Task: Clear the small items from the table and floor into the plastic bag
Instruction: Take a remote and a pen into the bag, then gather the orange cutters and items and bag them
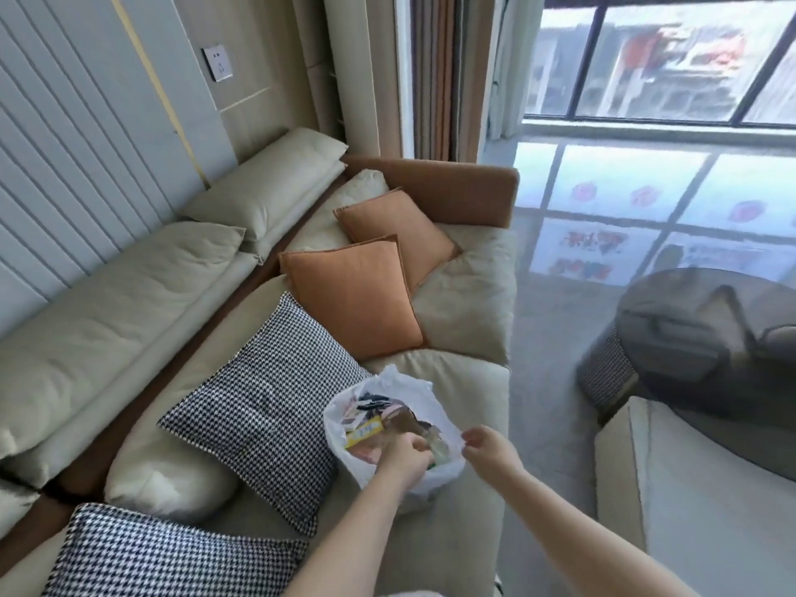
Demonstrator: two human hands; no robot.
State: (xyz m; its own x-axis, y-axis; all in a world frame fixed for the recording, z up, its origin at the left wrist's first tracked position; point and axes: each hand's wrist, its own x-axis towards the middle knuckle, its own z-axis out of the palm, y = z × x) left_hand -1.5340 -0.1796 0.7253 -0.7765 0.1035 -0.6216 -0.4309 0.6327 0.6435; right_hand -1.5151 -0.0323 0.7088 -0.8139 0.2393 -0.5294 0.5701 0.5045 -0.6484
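Sitting low in the frame on the sofa (452, 295), the plastic bag (340, 415) already holds many wrappers. Its rim is pinched by the right hand (486, 445); the left hand (409, 456) reaches inside, grip unclear. Remaining litter cannot be seen.

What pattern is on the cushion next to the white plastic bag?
Black-and-white houndstooth cushion, seen in the head view.

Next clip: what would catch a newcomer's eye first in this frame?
The white plastic bag stuffed with colourful wrappers, sitting on the beige sofa at lower centre. The left hand reaches into its mouth while the right hand pinches its rim. Behind it, two orange cushions and a houndstooth pillow lean along the seat.
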